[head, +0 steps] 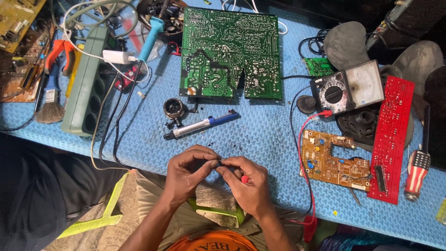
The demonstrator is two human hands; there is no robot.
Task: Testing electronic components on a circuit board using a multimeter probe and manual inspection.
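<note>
My left hand and my right hand meet at the near edge of the blue mat. Their fingertips pinch a tiny dark component between them. A red-tipped probe lies tucked in my right palm. A silver and blue desoldering pump lies on the mat just beyond my hands. Next to it sits a small round coil part. The large green circuit board lies farther back, solder side up.
An analog multimeter with red and black leads sits right. A brown circuit board, a red board and a striped screwdriver lie right. A grey power strip, pliers, brush and blue soldering iron are left.
</note>
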